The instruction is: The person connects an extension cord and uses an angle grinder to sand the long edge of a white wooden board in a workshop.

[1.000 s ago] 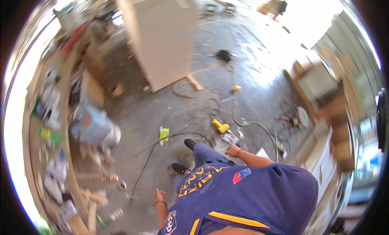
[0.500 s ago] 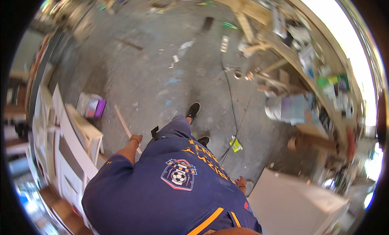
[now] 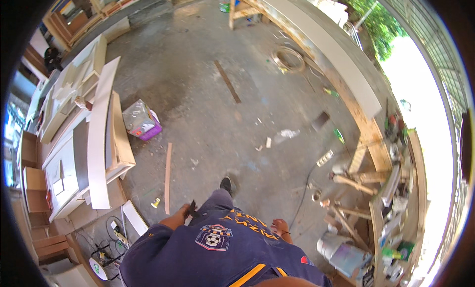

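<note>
My left hand hangs at my left side, right beside a small black object at my waist; whether the fingers grip it I cannot make out. To the right of my body, my right hand hangs with loosely bent fingers and nothing visible in it. A long thin wooden strip lies on the concrete floor, ahead of my left hand and apart from it. A small yellow-and-white item is on the floor left of the strip.
Pale cabinet parts and a clear-and-purple container stand at left. A cluttered wooden workbench runs along the right, with a bucket below. A power strip with its cable, a coil and a dark strip lie ahead.
I have moved forward and my view has turned. Floor items now appear lower and farther right. My left hand has come next to the black object; the pale box beside my right hand is out of view.
</note>
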A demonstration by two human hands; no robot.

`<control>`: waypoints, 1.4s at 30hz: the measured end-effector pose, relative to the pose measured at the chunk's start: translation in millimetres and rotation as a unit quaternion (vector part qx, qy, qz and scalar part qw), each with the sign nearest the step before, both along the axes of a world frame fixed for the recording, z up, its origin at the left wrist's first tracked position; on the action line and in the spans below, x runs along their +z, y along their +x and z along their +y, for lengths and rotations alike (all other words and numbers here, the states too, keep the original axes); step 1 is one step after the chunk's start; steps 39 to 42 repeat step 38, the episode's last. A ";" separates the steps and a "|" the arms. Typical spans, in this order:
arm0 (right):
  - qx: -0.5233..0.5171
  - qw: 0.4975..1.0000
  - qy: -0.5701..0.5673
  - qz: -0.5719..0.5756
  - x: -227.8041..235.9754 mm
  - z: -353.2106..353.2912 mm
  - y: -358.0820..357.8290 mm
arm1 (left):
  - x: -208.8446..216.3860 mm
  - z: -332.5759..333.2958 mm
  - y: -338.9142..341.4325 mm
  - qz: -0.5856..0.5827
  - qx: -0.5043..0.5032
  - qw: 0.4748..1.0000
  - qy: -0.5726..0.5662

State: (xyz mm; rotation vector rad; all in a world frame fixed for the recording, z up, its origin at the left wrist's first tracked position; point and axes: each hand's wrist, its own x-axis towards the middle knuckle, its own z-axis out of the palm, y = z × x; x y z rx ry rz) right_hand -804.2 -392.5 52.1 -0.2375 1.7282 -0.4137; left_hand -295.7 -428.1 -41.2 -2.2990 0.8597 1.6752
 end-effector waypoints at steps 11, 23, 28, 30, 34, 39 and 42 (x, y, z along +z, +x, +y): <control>0.243 0.970 -0.006 0.025 -57.0 -343.9 31.1 | 110.4 -441.5 -16.2 0.245 0.186 0.869 -0.388; 0.636 0.715 -0.063 0.282 -107.0 -852.8 29.1 | 27.3 -497.4 82.1 -0.044 -0.015 0.999 0.029; 0.251 0.879 -0.388 0.115 -13.7 -1159.0 170.1 | 17.6 -624.4 125.6 -0.046 0.036 0.998 0.025; 0.256 0.877 -0.394 0.097 -1.2 -1223.8 234.7 | 5.4 -684.6 155.0 -0.052 0.028 0.998 0.021; 0.544 0.703 -0.431 0.156 -15.0 -1279.7 310.7 | 13.4 -795.0 219.9 -0.060 -0.048 0.997 -0.009; 0.714 0.606 -0.331 0.114 -44.2 -1302.6 332.6 | 44.3 -994.6 302.0 -0.177 -0.313 0.913 -0.192; 0.714 0.606 -0.331 0.114 -44.2 -1302.6 332.6 | 44.3 -994.6 302.0 -0.177 -0.313 0.913 -0.192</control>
